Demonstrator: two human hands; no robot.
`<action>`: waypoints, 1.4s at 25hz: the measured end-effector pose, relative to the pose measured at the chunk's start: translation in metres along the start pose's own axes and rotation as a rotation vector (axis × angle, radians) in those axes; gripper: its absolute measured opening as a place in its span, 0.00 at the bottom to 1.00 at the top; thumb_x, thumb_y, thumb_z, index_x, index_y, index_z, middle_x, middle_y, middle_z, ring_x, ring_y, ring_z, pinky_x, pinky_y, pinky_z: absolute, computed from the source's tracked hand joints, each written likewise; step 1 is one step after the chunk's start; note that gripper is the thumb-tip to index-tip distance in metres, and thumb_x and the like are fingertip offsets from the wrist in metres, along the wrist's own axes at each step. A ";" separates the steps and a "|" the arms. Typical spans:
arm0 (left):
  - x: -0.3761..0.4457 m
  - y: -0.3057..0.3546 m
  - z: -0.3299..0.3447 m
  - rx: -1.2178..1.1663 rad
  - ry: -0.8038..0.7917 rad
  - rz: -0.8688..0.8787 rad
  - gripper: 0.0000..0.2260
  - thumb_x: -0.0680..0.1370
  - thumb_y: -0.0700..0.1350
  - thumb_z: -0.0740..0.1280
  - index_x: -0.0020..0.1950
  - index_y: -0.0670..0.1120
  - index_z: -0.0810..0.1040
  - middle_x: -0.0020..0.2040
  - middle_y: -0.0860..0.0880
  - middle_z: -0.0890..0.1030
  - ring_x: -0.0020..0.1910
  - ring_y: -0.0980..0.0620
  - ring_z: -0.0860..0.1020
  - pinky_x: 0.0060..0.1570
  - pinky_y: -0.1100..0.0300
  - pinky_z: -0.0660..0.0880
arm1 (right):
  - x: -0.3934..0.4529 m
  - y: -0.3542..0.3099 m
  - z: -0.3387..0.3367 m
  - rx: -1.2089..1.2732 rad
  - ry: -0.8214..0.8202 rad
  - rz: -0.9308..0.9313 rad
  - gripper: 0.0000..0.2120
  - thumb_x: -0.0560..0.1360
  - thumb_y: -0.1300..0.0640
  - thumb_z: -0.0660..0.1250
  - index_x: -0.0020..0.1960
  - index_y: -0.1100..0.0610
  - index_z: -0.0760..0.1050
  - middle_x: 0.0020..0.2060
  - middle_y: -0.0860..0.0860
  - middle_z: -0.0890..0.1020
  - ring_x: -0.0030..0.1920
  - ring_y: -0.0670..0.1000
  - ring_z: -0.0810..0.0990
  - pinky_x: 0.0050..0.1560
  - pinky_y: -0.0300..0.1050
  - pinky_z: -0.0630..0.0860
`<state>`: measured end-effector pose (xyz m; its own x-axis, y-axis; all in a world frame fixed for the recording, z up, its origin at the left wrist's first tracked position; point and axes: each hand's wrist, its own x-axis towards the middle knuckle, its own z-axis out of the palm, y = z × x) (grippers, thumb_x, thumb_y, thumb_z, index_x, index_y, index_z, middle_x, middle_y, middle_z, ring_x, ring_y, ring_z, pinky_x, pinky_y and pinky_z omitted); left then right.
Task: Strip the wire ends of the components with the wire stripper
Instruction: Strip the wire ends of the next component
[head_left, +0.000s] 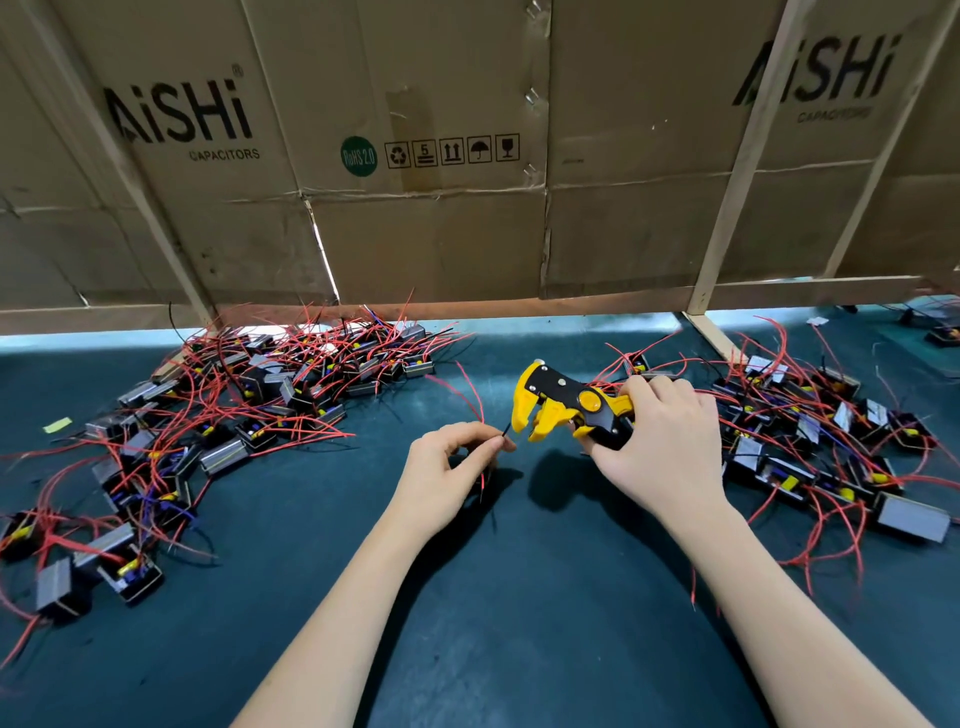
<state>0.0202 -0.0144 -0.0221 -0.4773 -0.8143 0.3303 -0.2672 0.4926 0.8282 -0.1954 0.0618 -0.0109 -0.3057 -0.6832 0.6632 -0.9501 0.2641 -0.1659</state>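
My right hand (660, 441) grips the handles of a yellow and black wire stripper (561, 405), its jaws pointing left and standing apart. My left hand (447, 467) pinches a thin black wire (506, 430) between thumb and forefinger, its tip just short of the jaws. A red wire (475, 395) curves up from the same hand. The component under my left hand is mostly hidden by the palm.
A large heap of black components with red wires (249, 405) covers the left of the dark green mat (519, 597). Another heap (831, 441) lies at the right. A cardboard wall on wooden struts (426, 234) stands at the back.
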 end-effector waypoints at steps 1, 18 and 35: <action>0.000 0.001 0.001 0.008 0.006 -0.004 0.08 0.81 0.43 0.66 0.45 0.50 0.84 0.34 0.61 0.79 0.37 0.60 0.75 0.42 0.63 0.69 | 0.000 0.000 0.000 -0.006 0.009 0.009 0.26 0.62 0.39 0.75 0.43 0.60 0.74 0.39 0.56 0.78 0.44 0.61 0.75 0.46 0.53 0.66; -0.004 0.009 0.001 -0.028 0.025 -0.033 0.11 0.77 0.46 0.71 0.34 0.51 0.82 0.28 0.59 0.75 0.36 0.57 0.71 0.41 0.63 0.66 | -0.004 -0.002 0.005 -0.192 -0.031 0.105 0.29 0.64 0.37 0.73 0.46 0.62 0.75 0.41 0.60 0.78 0.46 0.62 0.74 0.49 0.54 0.67; -0.006 0.012 0.007 -0.037 0.047 -0.058 0.13 0.77 0.42 0.70 0.32 0.48 0.82 0.31 0.54 0.81 0.37 0.50 0.77 0.44 0.54 0.73 | -0.004 -0.013 0.000 -0.216 -0.118 -0.009 0.26 0.64 0.37 0.71 0.46 0.59 0.77 0.40 0.57 0.80 0.45 0.59 0.76 0.50 0.53 0.66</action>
<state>0.0134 -0.0016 -0.0170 -0.4214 -0.8554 0.3013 -0.2615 0.4328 0.8628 -0.1816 0.0607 -0.0115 -0.3142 -0.7579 0.5716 -0.9216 0.3881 0.0079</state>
